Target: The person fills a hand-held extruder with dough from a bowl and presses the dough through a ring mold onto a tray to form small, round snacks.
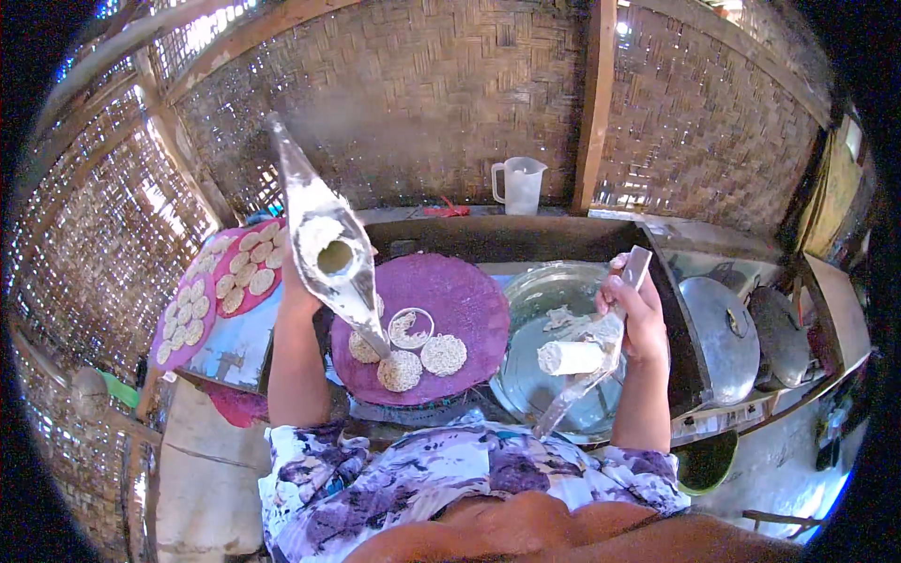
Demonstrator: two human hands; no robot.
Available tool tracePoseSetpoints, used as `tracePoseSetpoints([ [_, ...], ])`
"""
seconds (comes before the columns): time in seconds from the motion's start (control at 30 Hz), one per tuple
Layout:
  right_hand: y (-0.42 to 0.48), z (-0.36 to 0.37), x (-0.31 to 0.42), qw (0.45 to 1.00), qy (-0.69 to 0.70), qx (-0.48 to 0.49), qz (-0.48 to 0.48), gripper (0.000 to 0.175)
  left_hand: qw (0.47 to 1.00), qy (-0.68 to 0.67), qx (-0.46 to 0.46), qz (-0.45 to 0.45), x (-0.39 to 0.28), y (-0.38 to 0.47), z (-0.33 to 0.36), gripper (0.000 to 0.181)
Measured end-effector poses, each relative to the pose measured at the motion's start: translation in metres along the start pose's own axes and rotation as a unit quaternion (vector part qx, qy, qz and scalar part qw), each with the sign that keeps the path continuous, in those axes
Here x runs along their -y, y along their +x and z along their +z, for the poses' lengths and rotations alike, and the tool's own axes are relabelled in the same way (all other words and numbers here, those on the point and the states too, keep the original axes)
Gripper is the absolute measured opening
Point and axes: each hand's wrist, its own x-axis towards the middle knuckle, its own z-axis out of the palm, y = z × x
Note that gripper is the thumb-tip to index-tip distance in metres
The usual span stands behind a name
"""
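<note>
My left hand [301,285] grips a long wooden press body [325,243], pointed at both ends, with a round hole and white dough smeared about it. Its lower tip hangs over a round purple woven mat [436,281]. Several discs of thin dough strands [400,371] lie on this mat, beside a white ring [411,328] with strands inside. In my right hand [635,302] is a wooden bar [577,397] with a dough-coated white cylinder [570,357] sticking out sideways. This plunger is above a large clear basin [521,394] that has dough on its inner wall.
Pink and purple mats [236,310] with more strand discs stand at the left. A translucent measuring jug [523,186] and a red item [447,210] are at the back ledge. Metal lids [714,338] lie to the right. The work area has a raised dark wooden edge [493,236].
</note>
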Motion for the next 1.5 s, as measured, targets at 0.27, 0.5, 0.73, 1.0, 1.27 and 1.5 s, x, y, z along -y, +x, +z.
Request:
tracePoseSetpoints([
  [0.27, 0.006, -0.003, -0.01, 1.0, 0.025, -0.014, 0.011, 0.022, 1.0, -0.017, 0.0, -0.016, -0.014, 0.002, -0.013, 0.062],
  [0.5, 0.005, -0.003, -0.009, 0.999, 0.038, -0.004, 0.016, 0.021, 0.998, 0.037, 0.054, -0.013, -0.012, 0.008, -0.016, 0.067],
  [0.73, 0.003, -0.003, -0.009, 0.999, 0.045, -0.024, 0.009, 0.019, 0.994, -0.09, 0.055, -0.043, 0.004, 0.019, 0.017, 0.059],
  [1.0, 0.002, 0.001, -0.007, 0.996, 0.054, -0.06, -0.049, 0.017, 0.983, 0.101, -0.141, -0.054, 0.03, 0.022, -0.001, 0.056],
  [1.27, 0.015, -0.001, -0.018, 0.877, 0.161, -0.303, -0.337, 0.008, 0.904, 0.336, 0.11, -0.239, 0.116, -0.017, 0.019, 0.042],
  [1.5, -0.02, 0.055, -0.075, 0.91, 0.29, -0.276, -0.104, 0.017, 0.994, -0.027, 0.041, 0.094, 0.147, -0.008, 0.049, 0.034],
])
